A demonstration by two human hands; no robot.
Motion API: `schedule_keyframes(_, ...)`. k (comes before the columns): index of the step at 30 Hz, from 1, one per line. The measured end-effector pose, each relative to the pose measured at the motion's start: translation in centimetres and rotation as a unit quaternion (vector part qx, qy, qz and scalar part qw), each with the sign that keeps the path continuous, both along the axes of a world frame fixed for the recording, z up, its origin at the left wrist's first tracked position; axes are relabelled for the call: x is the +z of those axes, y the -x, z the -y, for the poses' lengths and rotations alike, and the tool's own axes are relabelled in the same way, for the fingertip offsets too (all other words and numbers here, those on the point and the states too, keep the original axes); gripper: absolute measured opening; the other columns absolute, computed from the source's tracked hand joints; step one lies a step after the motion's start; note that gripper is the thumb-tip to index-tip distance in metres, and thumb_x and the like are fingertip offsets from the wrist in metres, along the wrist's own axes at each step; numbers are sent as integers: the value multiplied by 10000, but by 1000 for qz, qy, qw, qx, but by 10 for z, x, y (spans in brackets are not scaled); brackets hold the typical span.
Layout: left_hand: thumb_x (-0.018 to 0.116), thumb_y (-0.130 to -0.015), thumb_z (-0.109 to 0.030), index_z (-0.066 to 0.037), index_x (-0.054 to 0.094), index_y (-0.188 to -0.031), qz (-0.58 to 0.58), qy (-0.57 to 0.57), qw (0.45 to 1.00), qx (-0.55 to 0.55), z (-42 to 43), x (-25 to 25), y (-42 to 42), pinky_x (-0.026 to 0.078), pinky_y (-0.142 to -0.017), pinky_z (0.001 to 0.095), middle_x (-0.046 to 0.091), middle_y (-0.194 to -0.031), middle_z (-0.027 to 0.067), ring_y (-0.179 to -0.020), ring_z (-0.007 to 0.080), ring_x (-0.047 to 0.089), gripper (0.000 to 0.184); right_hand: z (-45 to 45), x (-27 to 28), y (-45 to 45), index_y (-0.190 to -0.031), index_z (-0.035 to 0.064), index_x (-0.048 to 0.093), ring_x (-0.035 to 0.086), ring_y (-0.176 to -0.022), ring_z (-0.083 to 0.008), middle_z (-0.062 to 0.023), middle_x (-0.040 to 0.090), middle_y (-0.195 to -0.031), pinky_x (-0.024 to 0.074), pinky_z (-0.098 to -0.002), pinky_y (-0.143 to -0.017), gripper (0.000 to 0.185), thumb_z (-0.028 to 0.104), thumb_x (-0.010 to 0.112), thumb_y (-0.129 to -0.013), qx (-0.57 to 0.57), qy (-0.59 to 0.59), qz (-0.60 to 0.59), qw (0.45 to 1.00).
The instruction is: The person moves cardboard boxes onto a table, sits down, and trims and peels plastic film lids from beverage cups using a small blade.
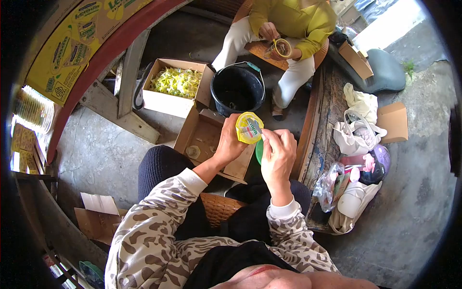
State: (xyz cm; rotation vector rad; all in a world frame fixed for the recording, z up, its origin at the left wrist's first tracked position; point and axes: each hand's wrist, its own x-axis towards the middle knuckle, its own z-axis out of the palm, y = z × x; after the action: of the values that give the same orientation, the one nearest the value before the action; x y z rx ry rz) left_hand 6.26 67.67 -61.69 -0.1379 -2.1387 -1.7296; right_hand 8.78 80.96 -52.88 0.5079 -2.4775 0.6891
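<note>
While the L hand point(230, 140) grips a yellow-rimmed cup point(247, 126) from its side, printed lid facing up, the R hand point(280, 156) has thumb & index pinched together at the near-R edge; whether they hold film or a thin tool can't be told. Progress (judged): lid mostly in place, so work on this cup is prob. unfinished; the yellow scraps point(175, 82) heaped in the upper box point(166, 104) suggest many others done, total left unknown. Pose: both forearms reach fwd from the lap & converge, L wrist bent inward, R hand palm-down w/ fingers curled. Cup is held up betw. the hands, over the R side of the open carton point(190, 132), just below the black bucket point(238, 79). Opp. person point(301, 24) holds a similar round item point(283, 47).
</note>
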Motion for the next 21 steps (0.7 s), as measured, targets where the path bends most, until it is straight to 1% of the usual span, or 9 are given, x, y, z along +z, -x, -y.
schedule_keyframes(10,821,-654,-65,-25,533,-1161,11,3,1000,4,0,-4,1,446,-874,416,578,-1077,148,-1008,349,528,584,4,2,-2,-976,85,689,542,-831,-245,-54,544,-875,410,-389,-732,233,15,704,-754,-14,-16,0,1000)
schedule_keyframes(12,816,-657,-60,-29,536,-1160,-2,17,1000,0,-1,-4,0,445,-877,417,576,-1076,148,-1007,353,527,577,4,1,-1,-976,86,690,541,-830,-244,-54,543,-877,410,-389,-731,233,18,705,-754,-14,-15,2,1000)
schedule_keyframes(14,814,-657,-59,-28,536,-1161,-1,11,1000,0,-2,-4,0,445,-875,418,575,-1075,149,-1006,354,526,577,5,-1,-2,-978,85,691,543,-832,-242,-53,544,-879,411,-388,-732,237,17,706,-752,-19,-13,-9,1000)
schedule_keyframes(19,812,-658,-58,-25,533,-1165,1,5,1000,6,-1,-5,1,442,-871,420,573,-1072,150,-1000,357,524,579,6,-1,-3,-980,81,692,545,-835,-242,-54,544,-879,414,-387,-737,241,11,704,-750,-21,-16,5,1000)
schedule_keyframes(21,811,-657,-56,-24,530,-1166,-17,16,1000,2,-2,-4,0,440,-868,424,572,-1075,151,-995,361,523,583,7,-2,-3,-979,79,692,545,-835,-242,-55,544,-879,414,-387,-738,240,10,704,-750,-24,-14,6,1000)
